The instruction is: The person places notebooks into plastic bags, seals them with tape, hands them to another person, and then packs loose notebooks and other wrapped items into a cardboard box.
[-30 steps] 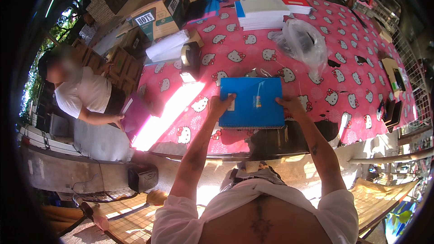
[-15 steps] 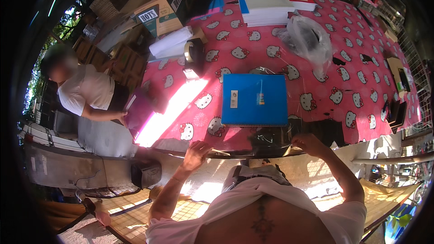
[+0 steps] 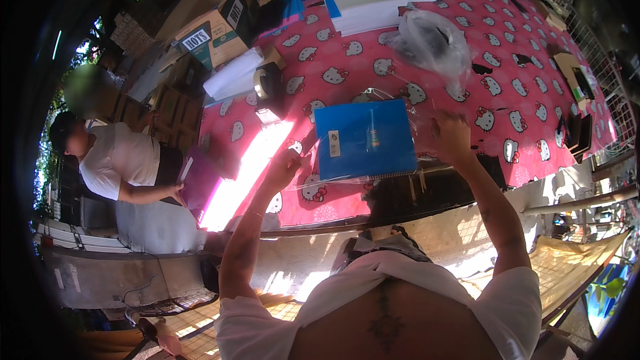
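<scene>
Both hands sit at the edges of the blue notebook (image 3: 365, 139) in the head view. The left hand (image 3: 283, 168) is at its near-left corner with fingers curled, apparently pinching the clear plastic wrap (image 3: 313, 180) that spreads beyond the cover, and the right hand (image 3: 452, 135) is at the right edge, fingers loosely bent on the same film. Whether either hand has a firm hold is hard to tell at this size.

Half a second ago both hands were down near the table's front edge, off the notebook; a full second ago they were pressed on it. So they have come back up to it — the handling of the wrapped notebook goes on, while the book itself has not shifted.

It lies flat on the pink patterned tablecloth (image 3: 520, 100), just in front of the person, nearly square to the table. Its spiral-bound edge faces the person, and its long axis runs left to right, slightly tilted.

A crumpled clear bag (image 3: 430, 43) lies beyond — and a stack of notebooks (image 3: 367, 7) farther back.
</scene>
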Demonstrator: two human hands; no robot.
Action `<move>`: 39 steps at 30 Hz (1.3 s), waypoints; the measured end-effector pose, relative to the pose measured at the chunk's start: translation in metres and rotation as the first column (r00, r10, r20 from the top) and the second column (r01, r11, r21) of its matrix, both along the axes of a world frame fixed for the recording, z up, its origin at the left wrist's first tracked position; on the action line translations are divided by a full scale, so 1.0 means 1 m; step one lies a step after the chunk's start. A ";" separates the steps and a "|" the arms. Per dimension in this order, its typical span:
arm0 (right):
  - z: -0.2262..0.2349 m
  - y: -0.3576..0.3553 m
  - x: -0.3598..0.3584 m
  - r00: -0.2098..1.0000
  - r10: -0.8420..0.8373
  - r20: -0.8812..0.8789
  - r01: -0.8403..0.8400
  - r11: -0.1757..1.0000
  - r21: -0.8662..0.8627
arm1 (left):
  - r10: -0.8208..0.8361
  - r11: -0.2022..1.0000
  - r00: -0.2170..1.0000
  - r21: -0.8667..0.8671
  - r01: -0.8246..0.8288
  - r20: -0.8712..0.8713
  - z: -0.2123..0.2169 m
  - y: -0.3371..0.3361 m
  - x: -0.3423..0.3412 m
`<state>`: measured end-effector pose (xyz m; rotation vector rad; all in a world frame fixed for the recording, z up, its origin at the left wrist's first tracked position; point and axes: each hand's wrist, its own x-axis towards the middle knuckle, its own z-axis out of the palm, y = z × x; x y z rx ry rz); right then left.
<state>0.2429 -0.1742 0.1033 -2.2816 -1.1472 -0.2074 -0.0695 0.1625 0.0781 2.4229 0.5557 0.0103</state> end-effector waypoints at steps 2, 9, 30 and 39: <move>-0.002 0.011 -0.002 0.987 -0.029 0.160 0.018 0.997 0.068 | 0.197 0.957 0.919 -0.269 -0.106 0.341 0.003 0.002 0.002; -0.001 0.031 0.000 0.977 -0.075 0.202 0.078 0.997 -0.009 | 0.218 0.962 0.914 -0.231 -0.143 0.343 -0.012 0.014 -0.007; -0.030 0.095 -0.162 0.977 0.211 0.022 -0.197 0.944 -0.266 | -0.083 0.946 0.942 0.323 -0.027 0.324 -0.018 -0.023 0.181; -0.042 0.095 -0.169 0.980 0.195 0.045 -0.170 0.931 -0.324 | -0.189 0.893 0.909 0.451 0.002 0.371 -0.037 -0.026 0.181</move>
